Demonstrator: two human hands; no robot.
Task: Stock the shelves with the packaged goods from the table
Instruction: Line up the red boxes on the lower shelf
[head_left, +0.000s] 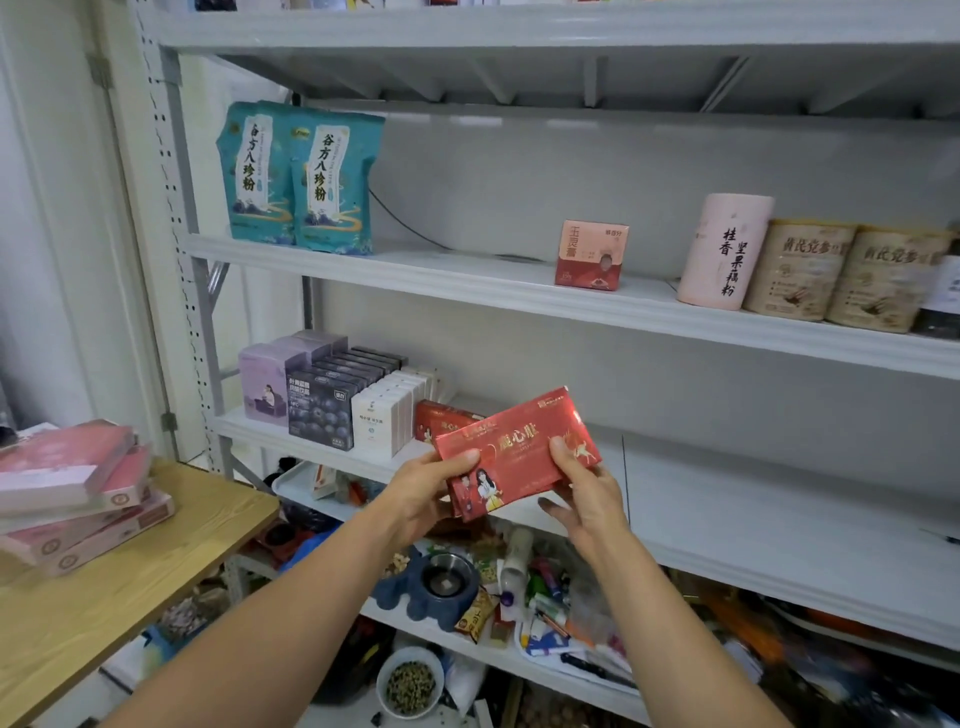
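Right now both hands hold a flat red box (517, 452) in the air in front of the grey metal shelving (727, 525), tilted so its right end sits higher than its left. The left hand (423, 496) grips the box's lower left corner, thumb pressed on the printed front and fingers curled behind. The right hand (587, 493) pinches the right end, thumb on the front and the other fingers loosely spread beneath. The box hangs just above the near edge of the middle shelf, clear of it.

Just behind the held box, a second red box (441, 418) of the same print stands on that shelf. To its left run rows of white boxes (387, 415), dark blueberry-print boxes (322, 410) and lilac boxes (265, 384), packed side by side.

On the shelf above, two teal pouches (298, 179) stand upright at the far left. A small red-and-pink carton (592, 254) stands alone near the middle. At the right a pink cylinder (724, 252) touches the first of two beige tins (797, 270).

At the left, a wooden table (130, 597) carries a loose stack of flat pink boxes (78, 493), fanned at different angles.

Below the hands, the lower shelf is crowded with small mixed items, among them a blue paw-shaped bowl holder (415, 592); a white tub of dried greenish bits (410, 686) sits lower down.
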